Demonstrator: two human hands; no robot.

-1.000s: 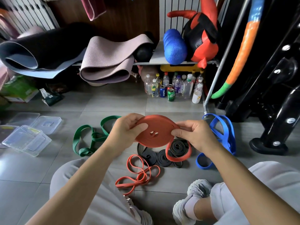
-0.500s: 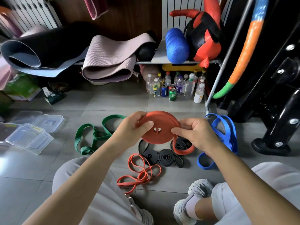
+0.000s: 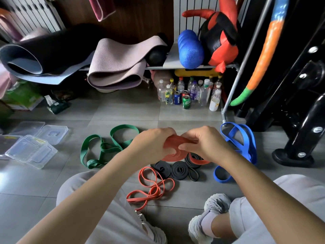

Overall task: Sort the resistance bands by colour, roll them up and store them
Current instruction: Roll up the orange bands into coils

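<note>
Both hands hold a coiled orange-red band (image 3: 173, 153) above the floor. My left hand (image 3: 151, 143) grips its left side and my right hand (image 3: 205, 143) pinches its right side, with a short loose tail (image 3: 199, 161) hanging below. Under the coil lie three rolled black bands (image 3: 177, 168). A thin orange-red band (image 3: 153, 188) lies tangled near my knees. A green band (image 3: 105, 147) lies unrolled to the left and blue bands (image 3: 241, 143) lie loose to the right.
Clear plastic boxes and lids (image 3: 29, 147) sit on the grey tiles at the left. Bottles and cans (image 3: 190, 93) stand under a shelf with rolled mats (image 3: 114, 64) and a blue foam roller (image 3: 190, 49). A black machine base (image 3: 295, 155) stands at the right.
The coil has tipped from facing me to nearly edge-on and sunk lower. Both hands have closed in over it, and the hanging tail has grown shorter.
</note>
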